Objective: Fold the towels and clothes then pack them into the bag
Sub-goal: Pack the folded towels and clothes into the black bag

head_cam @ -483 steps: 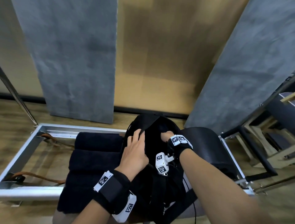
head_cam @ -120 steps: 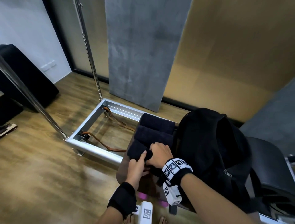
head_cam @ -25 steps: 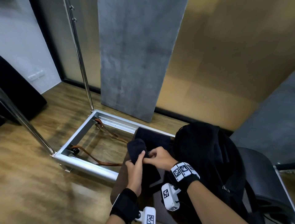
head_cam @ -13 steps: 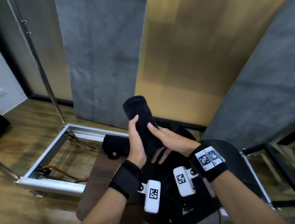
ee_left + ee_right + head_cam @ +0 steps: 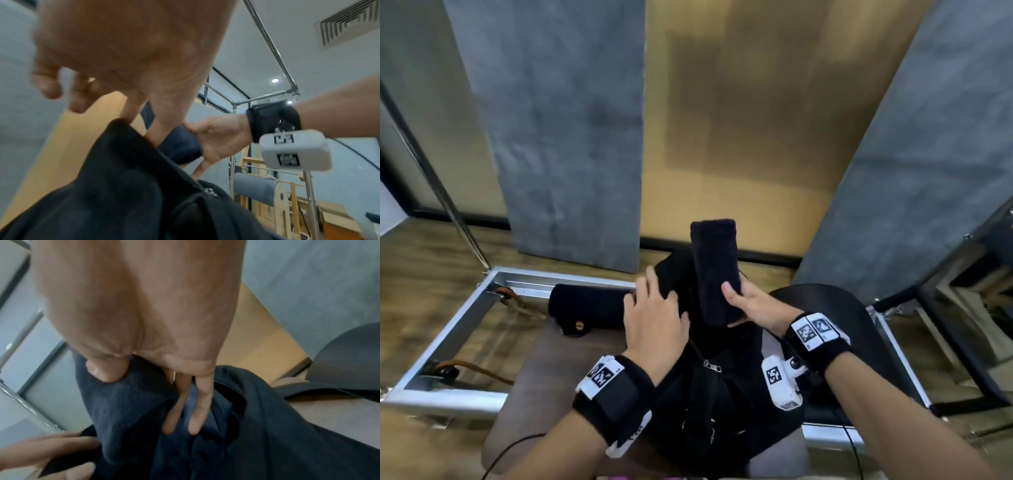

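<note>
A rolled dark navy towel [image 5: 715, 270] stands upright over the mouth of the black backpack [image 5: 709, 394]. My right hand [image 5: 736, 303] grips its lower end; in the right wrist view my thumb and fingers wrap the towel [image 5: 123, 402]. To its left, my left hand [image 5: 650, 296] pinches the backpack's opening edge, which the left wrist view shows as black fabric [image 5: 123, 186] under my thumb. A second rolled towel [image 5: 589, 305] lies on the brown padded bench [image 5: 571, 370] left of the bag. The bag's inside is hidden.
A silver metal frame [image 5: 448, 329] with brown leather straps [image 5: 472, 370] borders the bench on the left. A black curved pad [image 5: 835, 308] sits right of the bag. Grey panels [image 5: 571, 137] lean on the wall behind. Wooden equipment [image 5: 969, 308] stands at far right.
My left hand has let go of the rolled towel and taken the bag's edge. My right hand alone now holds the towel, moved right and lower over the bag.
</note>
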The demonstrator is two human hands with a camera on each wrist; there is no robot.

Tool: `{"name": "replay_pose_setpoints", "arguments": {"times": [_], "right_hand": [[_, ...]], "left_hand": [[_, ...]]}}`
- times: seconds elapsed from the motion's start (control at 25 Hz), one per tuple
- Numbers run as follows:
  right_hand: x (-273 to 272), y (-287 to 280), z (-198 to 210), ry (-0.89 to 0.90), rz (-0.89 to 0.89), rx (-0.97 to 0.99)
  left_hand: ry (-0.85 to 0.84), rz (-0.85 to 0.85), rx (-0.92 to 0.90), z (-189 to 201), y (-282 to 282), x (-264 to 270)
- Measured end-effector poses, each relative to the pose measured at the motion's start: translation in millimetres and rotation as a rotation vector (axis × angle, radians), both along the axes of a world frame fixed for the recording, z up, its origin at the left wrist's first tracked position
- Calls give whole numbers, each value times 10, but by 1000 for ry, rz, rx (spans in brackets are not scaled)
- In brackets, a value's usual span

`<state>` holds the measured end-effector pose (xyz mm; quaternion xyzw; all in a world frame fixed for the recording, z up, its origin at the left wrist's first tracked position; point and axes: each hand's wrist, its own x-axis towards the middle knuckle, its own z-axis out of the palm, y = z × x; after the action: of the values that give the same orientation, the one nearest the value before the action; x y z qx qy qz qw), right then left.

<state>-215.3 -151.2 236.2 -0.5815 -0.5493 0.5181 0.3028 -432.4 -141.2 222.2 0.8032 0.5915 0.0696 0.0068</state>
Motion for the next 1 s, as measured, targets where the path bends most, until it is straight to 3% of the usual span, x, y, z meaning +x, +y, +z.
{"name": "replay_pose_setpoints", "arguments": {"times": [0.08, 0.16, 0.28, 0.52, 0.6, 0.8, 0.88, 1.0], "right_hand": [[34, 13, -260, 9, 88, -19], [111, 33, -422, -103, 215, -35], [284, 109, -436, -425, 438, -79], [186, 283, -291, -949, 706, -151], [67, 313, -344, -1068, 681, -179], [51, 403, -428, -946, 343, -163], [57, 369, -426, -991, 219, -154], [25, 309, -355, -1054, 206, -132]], "left_hand": [[-20, 92, -166, 40, -62, 46], [-126, 45, -215, 60, -80, 95], [-263, 54, -209, 110, -90, 119], [-284, 49, -231, 143, -151, 151], [-263, 27, -236, 153, -167, 127], [-192, -61, -260, 84, -171, 93], [-194, -75, -264, 54, -157, 82], [-216, -88, -244, -5, -150, 88]]}}
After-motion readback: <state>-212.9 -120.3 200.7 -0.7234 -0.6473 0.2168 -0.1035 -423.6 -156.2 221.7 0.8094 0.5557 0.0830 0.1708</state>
